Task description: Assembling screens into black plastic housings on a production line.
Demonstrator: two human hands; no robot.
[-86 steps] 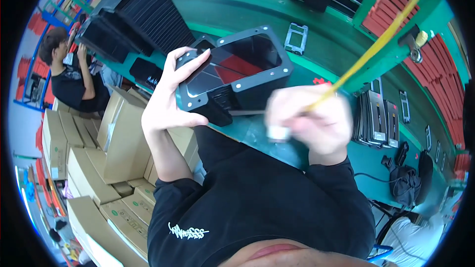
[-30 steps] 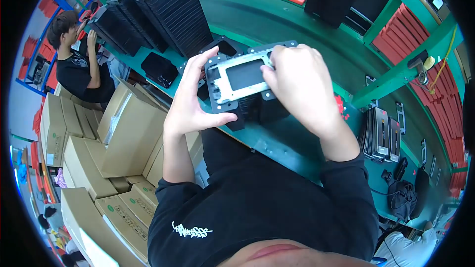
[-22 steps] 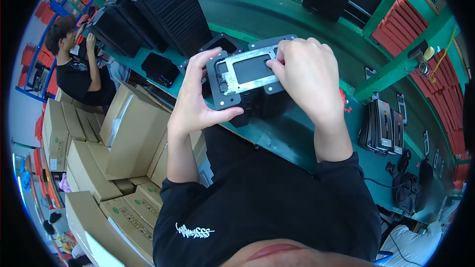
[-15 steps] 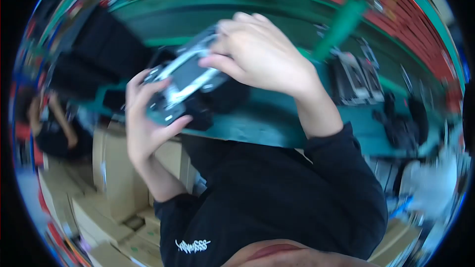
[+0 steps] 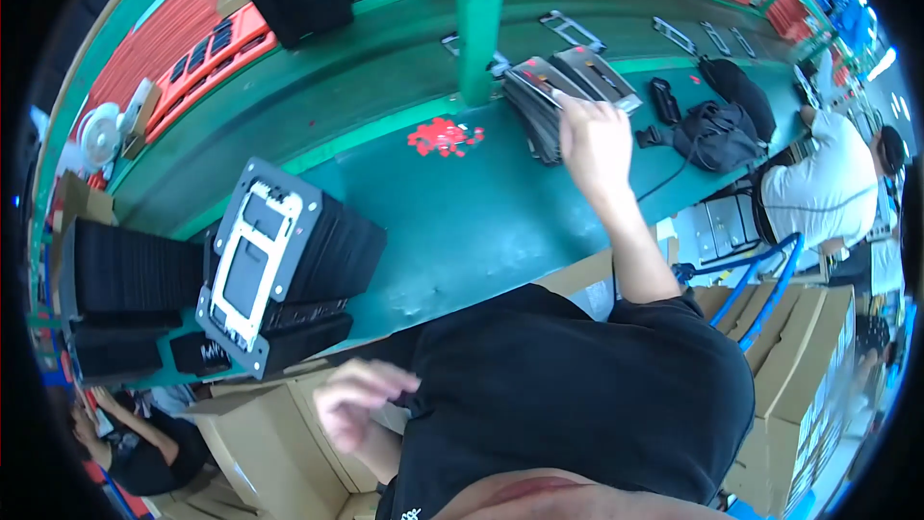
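My right hand [image 5: 597, 149] reaches over the bench to the near edge of a stack of flat grey panels [image 5: 534, 101]. Its fingertips touch the panels there. The fingers are curled partly out of sight, so whether they grip a panel cannot be told. My left hand [image 5: 358, 403], smeared by motion, hovers in front of my body below the bench edge. Its fingers are loosely stretched, with nothing visible in them. At the bench's left, a black plate carrying a white rectangular frame [image 5: 223, 284] stands tilted at the front of a block of black plates [image 5: 342, 246].
Small red pieces [image 5: 443, 138] lie on the green bench [image 5: 452, 231]. A green post [image 5: 478, 29] rises behind them. A black bag [image 5: 717, 135] sits farther right, cardboard boxes [image 5: 279, 443] stand below. Co-workers, one in a white shirt [image 5: 818, 173], are at both sides.
Both hands have come off the black plate with the white frame. My right hand has moved right to the grey panels; my left has dropped toward my body. The view has turned right.
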